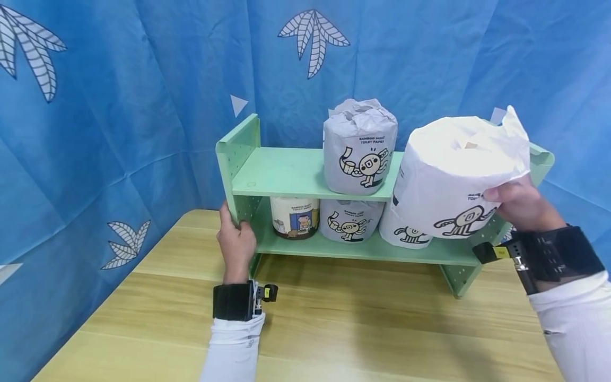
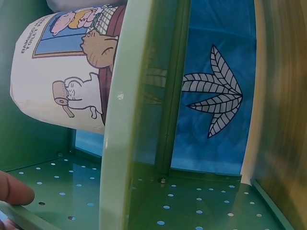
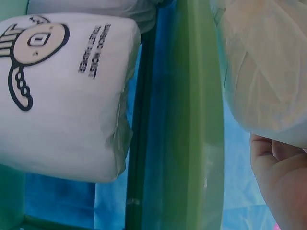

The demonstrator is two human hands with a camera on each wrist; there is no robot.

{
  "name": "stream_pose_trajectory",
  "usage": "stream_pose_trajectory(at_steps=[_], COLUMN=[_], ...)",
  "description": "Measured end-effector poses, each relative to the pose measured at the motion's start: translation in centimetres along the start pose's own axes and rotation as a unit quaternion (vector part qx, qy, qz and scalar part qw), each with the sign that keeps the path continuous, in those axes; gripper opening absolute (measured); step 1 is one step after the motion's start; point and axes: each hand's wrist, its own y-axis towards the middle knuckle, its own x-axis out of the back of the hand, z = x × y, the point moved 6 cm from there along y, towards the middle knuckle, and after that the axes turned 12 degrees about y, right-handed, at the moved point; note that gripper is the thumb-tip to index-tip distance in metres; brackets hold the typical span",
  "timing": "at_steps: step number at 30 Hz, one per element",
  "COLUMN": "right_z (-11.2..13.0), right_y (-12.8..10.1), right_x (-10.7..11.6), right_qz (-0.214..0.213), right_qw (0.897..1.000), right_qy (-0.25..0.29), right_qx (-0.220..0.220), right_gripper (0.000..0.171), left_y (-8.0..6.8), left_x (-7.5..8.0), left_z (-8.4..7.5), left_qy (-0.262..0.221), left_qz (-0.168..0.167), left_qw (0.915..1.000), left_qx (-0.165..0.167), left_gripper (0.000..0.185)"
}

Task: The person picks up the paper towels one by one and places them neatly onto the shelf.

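A green two-tier shelf (image 1: 286,171) stands on a wooden table. My left hand (image 1: 236,240) grips the edge of its left side panel; its thumb (image 2: 17,189) shows at the lower left in the left wrist view. My right hand (image 1: 527,204) holds a white wrapped toilet paper roll (image 1: 465,178) by its right side, in front of the upper tier's right end. Another wrapped toilet paper roll (image 1: 360,151) stands upright on the upper tier. On the lower tier sit a picture-printed toilet paper roll (image 1: 296,217) and two white wrapped rolls (image 1: 350,220), the rightmost partly hidden.
Behind the shelf hangs a blue cloth (image 1: 191,90) with white leaf prints, which also covers the left side. The wooden table top (image 1: 334,318) extends in front of the shelf. Perforated side panels (image 2: 62,191) bound both tiers.
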Motion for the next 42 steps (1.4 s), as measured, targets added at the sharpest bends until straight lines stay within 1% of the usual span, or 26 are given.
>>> stream_pose_trajectory(at_steps=[4, 12, 19, 27, 33, 40, 42], right_z=[-0.1, -0.4, -0.6, -0.8, -1.0, -1.3, -1.5], right_y=[0.5, 1.0, 1.8, 2.6, 3.1, 3.7, 3.8], right_x=[0.5, 1.4, 2.4, 3.3, 3.8, 4.5, 4.7], right_qz=[-0.004, -0.003, -0.017, -0.022, -0.029, -0.066, -0.07], right_qw=[1.0, 1.0, 1.0, 1.0, 0.999, 0.995, 0.995], right_qy=[-0.005, 0.008, 0.006, 0.008, 0.016, -0.06, -0.065], right_qx=[-0.005, -0.008, 0.005, 0.0, -0.015, -0.036, -0.038], right_gripper=[0.066, 0.071, 0.066, 0.064, 0.063, 0.057, 0.055], left_y=[-0.1, -0.2, -0.2, -0.2, -0.2, -0.1, -0.1], left_x=[-0.1, 0.0, 0.0, 0.0, 0.1, 0.1, 0.2], left_z=[0.1, 0.1, 0.2, -0.2, -0.3, -0.4, -0.4], left_qy=[0.0, -0.002, -0.002, -0.002, -0.003, -0.001, 0.001], left_qz=[0.003, -0.004, -0.004, -0.006, -0.008, -0.011, -0.011], left_qw=[1.0, 1.0, 1.0, 0.9999, 0.9999, 0.9999, 0.9999], left_qx=[0.0, -0.004, -0.002, -0.011, -0.009, -0.01, -0.01], left_gripper=[0.061, 0.061, 0.061, 0.061, 0.061, 0.061, 0.061])
